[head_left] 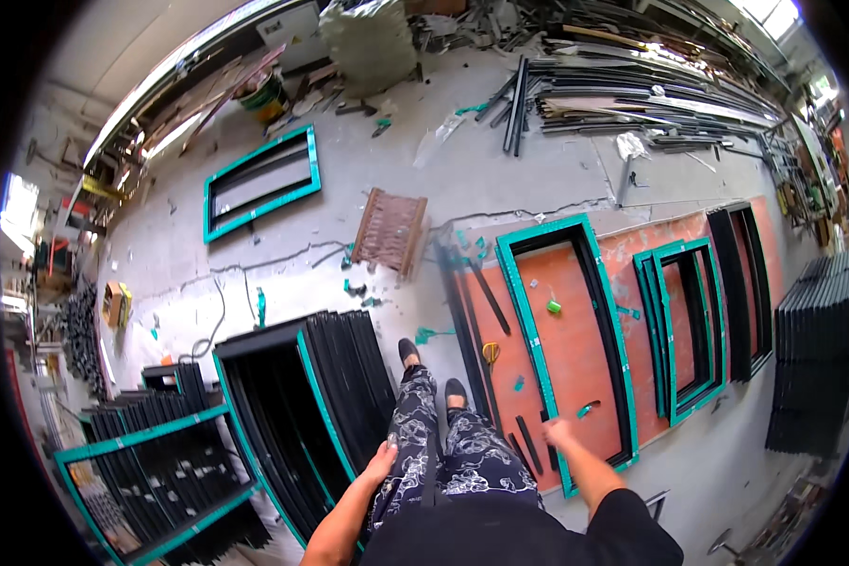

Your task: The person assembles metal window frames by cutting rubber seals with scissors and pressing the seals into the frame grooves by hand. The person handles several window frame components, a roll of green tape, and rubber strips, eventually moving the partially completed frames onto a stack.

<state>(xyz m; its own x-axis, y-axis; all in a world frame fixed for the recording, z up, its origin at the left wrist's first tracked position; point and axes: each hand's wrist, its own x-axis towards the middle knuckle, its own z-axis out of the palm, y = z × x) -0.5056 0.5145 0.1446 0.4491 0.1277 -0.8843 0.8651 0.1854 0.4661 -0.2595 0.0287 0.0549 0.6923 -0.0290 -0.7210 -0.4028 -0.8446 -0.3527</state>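
Note:
My left hand (380,462) hangs beside my left thigh, its fingers loosely extended with nothing visible in them. To its left stands a row of upright black frames (351,377), the nearest edged with teal tape. My right hand (558,432) is closed above the lower left side of a large teal-edged black frame (528,325), which lies on a reddish board (575,363). Its curled fingers hide whatever may be inside, and I cannot tell whether it touches the frame. Dark strips (528,443) lie close to that hand.
Further right are smaller teal-edged frames (668,330) and a stack of dark profiles (814,349). Ahead lie a brown slatted piece (390,231) and another teal-edged frame (262,183). Yellow-handled scissors (490,353) and a green tape roll (554,307) rest on the board. Long bars (651,108) cover the far right.

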